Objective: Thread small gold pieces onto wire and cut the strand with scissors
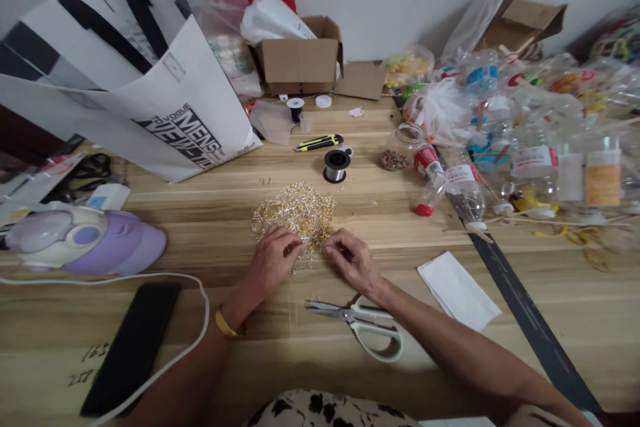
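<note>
A tangled heap of gold and clear beaded strands (297,210) lies on the wooden table in front of me. At its near left edge is my left hand (274,260), thumb and fingertips pinched together on a bit of the beaded strand. My right hand (353,260) is closed in a pinch at the near right edge, also on the strand; the exact part held is too small to make out. Loose beads hang and lie between the two hands. Scissors (357,320) with pale handles lie just below, blades pointing left, partly behind my right forearm.
Behind the heap are a wire spool (335,167) and a yellow-black utility knife (319,143). A white paper bag (200,107), a purple device (120,240) and a black phone (133,347) stand or lie left. Plastic bottles (465,180) and folded paper (457,290) are right.
</note>
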Available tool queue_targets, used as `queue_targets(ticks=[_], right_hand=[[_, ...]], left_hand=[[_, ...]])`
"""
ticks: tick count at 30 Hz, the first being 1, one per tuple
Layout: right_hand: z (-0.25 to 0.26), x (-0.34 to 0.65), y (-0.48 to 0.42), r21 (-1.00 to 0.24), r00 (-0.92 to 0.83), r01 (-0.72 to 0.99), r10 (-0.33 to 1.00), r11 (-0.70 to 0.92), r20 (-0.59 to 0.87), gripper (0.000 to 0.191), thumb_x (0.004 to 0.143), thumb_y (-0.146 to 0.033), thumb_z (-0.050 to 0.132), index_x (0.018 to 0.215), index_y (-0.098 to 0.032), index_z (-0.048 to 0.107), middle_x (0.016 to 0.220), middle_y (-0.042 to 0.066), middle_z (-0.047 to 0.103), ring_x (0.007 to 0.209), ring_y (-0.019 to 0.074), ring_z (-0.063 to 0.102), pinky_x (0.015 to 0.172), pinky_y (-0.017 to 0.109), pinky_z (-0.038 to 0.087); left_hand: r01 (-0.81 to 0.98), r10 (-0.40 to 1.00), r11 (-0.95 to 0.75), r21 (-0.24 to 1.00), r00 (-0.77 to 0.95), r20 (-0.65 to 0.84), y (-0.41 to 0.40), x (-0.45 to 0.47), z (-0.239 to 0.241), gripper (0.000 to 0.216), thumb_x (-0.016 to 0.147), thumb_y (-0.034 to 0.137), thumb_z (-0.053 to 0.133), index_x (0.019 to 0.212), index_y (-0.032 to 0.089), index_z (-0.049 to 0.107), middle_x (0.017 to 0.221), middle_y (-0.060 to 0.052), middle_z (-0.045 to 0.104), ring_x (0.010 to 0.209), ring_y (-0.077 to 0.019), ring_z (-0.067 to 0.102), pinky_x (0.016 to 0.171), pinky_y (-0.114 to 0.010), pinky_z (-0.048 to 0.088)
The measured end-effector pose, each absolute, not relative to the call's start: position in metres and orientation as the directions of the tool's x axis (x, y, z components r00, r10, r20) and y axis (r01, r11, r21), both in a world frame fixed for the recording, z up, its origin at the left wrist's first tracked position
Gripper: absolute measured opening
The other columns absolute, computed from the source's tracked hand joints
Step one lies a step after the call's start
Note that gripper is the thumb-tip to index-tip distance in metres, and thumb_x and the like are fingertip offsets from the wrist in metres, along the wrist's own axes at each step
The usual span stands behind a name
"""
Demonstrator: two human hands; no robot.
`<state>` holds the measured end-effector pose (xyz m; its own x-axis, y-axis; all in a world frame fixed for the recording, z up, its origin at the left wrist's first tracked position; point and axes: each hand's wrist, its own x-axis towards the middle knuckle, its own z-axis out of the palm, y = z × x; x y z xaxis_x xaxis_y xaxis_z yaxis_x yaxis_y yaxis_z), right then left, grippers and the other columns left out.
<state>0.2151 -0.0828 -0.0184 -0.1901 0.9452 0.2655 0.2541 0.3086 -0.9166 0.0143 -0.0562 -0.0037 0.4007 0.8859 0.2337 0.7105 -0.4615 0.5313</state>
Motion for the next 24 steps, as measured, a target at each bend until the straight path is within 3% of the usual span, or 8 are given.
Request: queue_targets(ticks=[9, 24], right_hand=[[-0.017, 0.214, -0.083, -0.923, -0.200, 0.244, 0.947, 0.297, 0.252, 0.011, 0.087, -0.026, 0.053, 0.079, -0.018, 0.057, 0.072, 0.002, 0.053, 0.065, 0.0129, 0.049, 0.056, 0.024, 0.040], [-0.016, 0.214, -0.083, -0.922, -0.197, 0.253, 0.948, 0.294, 0.248, 0.010, 0.086, -0.023, 0.053, 0.079, -0.018, 0.057, 0.071, 0.002, 0.054, 0.065, 0.0129, 0.049, 0.056, 0.023, 0.040]], left_hand=[[0.746, 0.864, -0.502, 0.436, 0.453, 0.220, -0.057, 0.024, -0.007, 0.006, 0.082, 0.023, 0.061, 0.079, 0.017, 0.063, 0.081, -0.005, 0.060, 0.086, -0.0210, 0.049, 0.079, -0.036, 0.043], [0.720, 0.872, -0.489, 0.492, 0.424, 0.246, -0.052, 0.029, -0.008, 0.013, 0.082, 0.014, 0.057, 0.070, 0.017, 0.057, 0.072, -0.003, 0.058, 0.077, -0.0188, 0.049, 0.072, -0.032, 0.041]])
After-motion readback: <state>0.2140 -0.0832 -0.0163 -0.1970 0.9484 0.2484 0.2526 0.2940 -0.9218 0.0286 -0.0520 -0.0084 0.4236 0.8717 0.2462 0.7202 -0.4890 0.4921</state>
